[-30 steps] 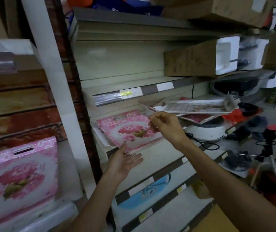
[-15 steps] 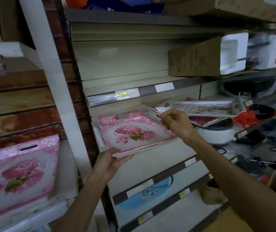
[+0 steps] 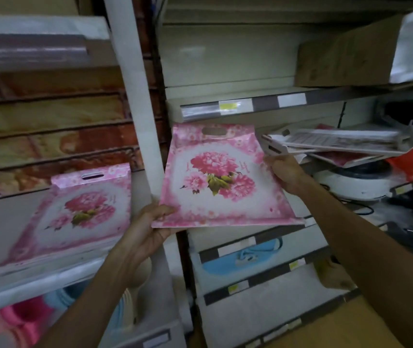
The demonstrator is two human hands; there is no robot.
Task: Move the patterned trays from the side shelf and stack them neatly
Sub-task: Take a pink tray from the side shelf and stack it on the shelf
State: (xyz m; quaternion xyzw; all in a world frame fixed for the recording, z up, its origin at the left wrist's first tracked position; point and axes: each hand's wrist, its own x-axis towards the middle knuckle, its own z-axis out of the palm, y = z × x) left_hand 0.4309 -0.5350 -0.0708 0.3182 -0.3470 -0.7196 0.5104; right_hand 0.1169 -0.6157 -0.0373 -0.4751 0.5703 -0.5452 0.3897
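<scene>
A pink floral tray (image 3: pixel 221 182) with a cut-out handle is held in the air in front of the right-hand shelf, tilted toward me. My left hand (image 3: pixel 150 229) grips its near left corner, thumb on top. My right hand (image 3: pixel 284 172) grips its right edge. A matching pink floral tray (image 3: pixel 75 217) lies on the left shelf (image 3: pixel 32 285), its handle end at the back. More patterned trays (image 3: pixel 338 144) lie in an untidy pile on the right shelf, just beyond my right hand.
A white upright post (image 3: pixel 137 96) stands between the two shelf units. A white round appliance (image 3: pixel 358 182) sits under the tray pile. A cardboard box (image 3: pixel 345 59) fills the upper right shelf. Blue items (image 3: pixel 245 257) lie on lower shelves, pink and blue ones at the lower left.
Both hands have taken hold of the pink tray and lifted it off the right shelf, carrying it left toward the post. The view has swung left.
</scene>
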